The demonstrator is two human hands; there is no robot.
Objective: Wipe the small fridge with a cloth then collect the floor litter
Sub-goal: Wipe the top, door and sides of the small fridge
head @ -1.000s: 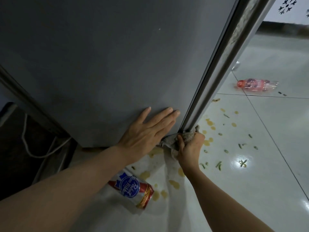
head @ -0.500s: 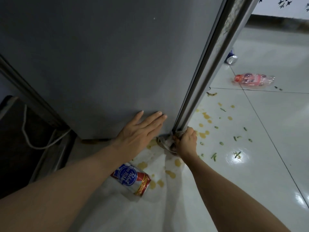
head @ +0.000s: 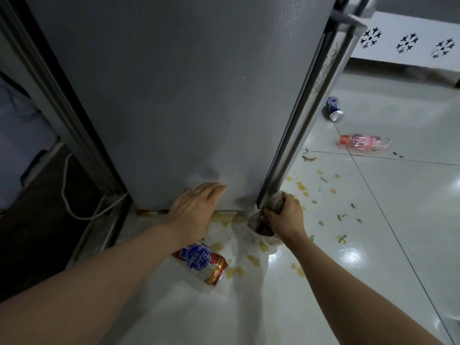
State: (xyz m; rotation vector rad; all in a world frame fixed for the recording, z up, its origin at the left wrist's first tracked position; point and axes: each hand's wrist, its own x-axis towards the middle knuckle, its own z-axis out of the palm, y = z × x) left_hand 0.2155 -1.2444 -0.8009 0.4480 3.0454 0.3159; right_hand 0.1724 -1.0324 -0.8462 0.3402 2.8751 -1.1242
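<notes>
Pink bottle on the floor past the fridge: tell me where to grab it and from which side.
Take the pink bottle around the middle of its body, coming from above. It lies on its side on the tile floor, orange cap toward the fridge, with bare tile around it, so fingers can probably close across its round body. The crushed blue can lies apart, nearer the wall.

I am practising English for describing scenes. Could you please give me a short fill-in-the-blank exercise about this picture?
1. The right hand presses a crumpled brownish cloth against the bottom ____ of the tall grey metal fridge.
2. The left hand lies ____ on the fridge's side.
3. The red, white and blue can lies below the ____ forearm.
4. The clear plastic bottle has an ____ cap.

Missing words: corner; flat; left; orange
</notes>
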